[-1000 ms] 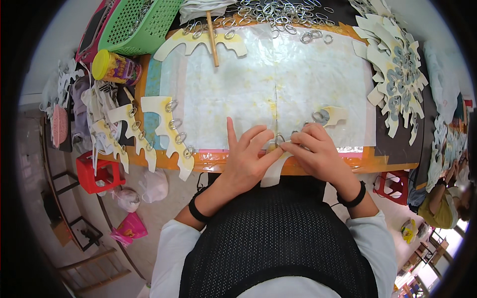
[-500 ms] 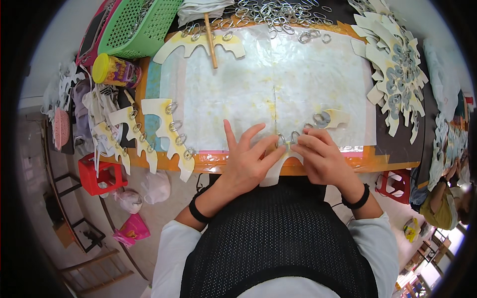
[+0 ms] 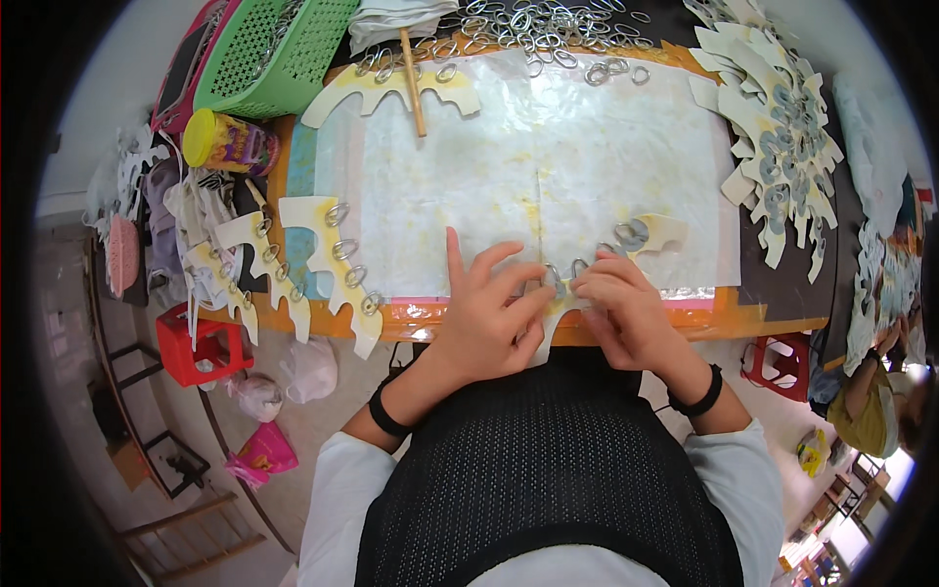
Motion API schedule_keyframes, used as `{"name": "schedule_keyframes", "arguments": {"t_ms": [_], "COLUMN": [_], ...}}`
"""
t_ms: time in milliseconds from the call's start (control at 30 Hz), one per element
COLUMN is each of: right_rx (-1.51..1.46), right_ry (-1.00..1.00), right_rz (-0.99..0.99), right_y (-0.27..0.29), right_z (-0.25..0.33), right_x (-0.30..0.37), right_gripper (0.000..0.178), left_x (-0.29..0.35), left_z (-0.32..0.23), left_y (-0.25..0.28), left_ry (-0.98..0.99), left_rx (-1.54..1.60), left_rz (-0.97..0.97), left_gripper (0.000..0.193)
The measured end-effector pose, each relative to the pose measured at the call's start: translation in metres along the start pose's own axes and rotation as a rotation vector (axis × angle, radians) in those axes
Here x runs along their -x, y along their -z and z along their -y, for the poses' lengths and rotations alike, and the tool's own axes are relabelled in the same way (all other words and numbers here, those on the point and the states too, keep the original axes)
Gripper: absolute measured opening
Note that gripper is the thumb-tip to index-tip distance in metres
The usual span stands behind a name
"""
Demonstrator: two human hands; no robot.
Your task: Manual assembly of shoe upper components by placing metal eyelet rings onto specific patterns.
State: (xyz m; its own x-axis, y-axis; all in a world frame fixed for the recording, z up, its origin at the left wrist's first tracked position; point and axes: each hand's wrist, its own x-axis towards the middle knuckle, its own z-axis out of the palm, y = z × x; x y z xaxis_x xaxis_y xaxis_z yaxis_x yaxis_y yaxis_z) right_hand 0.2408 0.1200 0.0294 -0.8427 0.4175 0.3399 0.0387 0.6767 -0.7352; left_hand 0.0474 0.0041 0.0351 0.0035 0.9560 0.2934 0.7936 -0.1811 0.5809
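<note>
Head view: has a flat, pale cream strip with a scalloped edge and yellow staining (image 3: 558,315) between left hand (image 3: 492,311) and right hand (image 3: 626,308), at the near edge of the orange-bordered surface (image 3: 421,316), partly over a glossy white sheet (image 3: 440,166). Seems to run lengthwise obliquely, from the person's waist away and rightward, out to a cream end with a rounded grey patch (image 3: 667,233), though hidden midway by the right hand. Bears oval, silver metal rings along the far side, with the nearest ring (image 3: 552,276) just right of the left fingertips and just left of the right ones. Sits closer to the left hand at the waist end, closer to the right hand along the middle.

Left fingers: spread, little finger raised, thumb bent below; cannot tell whether gripping. Right fingers: bent together over the strip, thumb apart and lower; cannot tell about any hold.

Differs from half a second ago mainly at the thumbs: both drawn back toward the body, away from the fingertips. Shows little change in the rings' places.
</note>
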Motion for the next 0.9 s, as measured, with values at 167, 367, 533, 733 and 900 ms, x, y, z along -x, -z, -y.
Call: {"name": "schedule_keyframes", "arguments": {"t_ms": [167,367,533,733,900], "right_rx": [0.166,0.150,0.148,0.156,0.211], "right_ry": [0.114,0.099,0.059,0.009,-0.003], "right_rz": [0.095,0.076,0.029,0.016,-0.029], "right_y": [-0.001,-0.003,-0.006,-0.009,-0.011], "right_z": [0.002,0.005,0.006,0.007,0.009], "right_x": [0.000,-0.004,-0.003,-0.003,-0.003], "right_gripper": [0.036,0.039,0.041,0.041,0.042], "left_x": [0.002,-0.006,-0.014,-0.017,-0.036], "left_z": [-0.002,0.002,0.001,0.002,0.006], "left_y": [-0.001,-0.004,0.001,0.006,0.008], "left_ry": [-0.007,0.044,0.079,0.066,-0.018], "left_rx": [-0.054,0.013,-0.026,-0.034,-0.050], "left_rz": [-0.018,0.005,0.024,0.113,0.264], "left_gripper": [0.025,0.021,0.020,0.016,0.011]}}
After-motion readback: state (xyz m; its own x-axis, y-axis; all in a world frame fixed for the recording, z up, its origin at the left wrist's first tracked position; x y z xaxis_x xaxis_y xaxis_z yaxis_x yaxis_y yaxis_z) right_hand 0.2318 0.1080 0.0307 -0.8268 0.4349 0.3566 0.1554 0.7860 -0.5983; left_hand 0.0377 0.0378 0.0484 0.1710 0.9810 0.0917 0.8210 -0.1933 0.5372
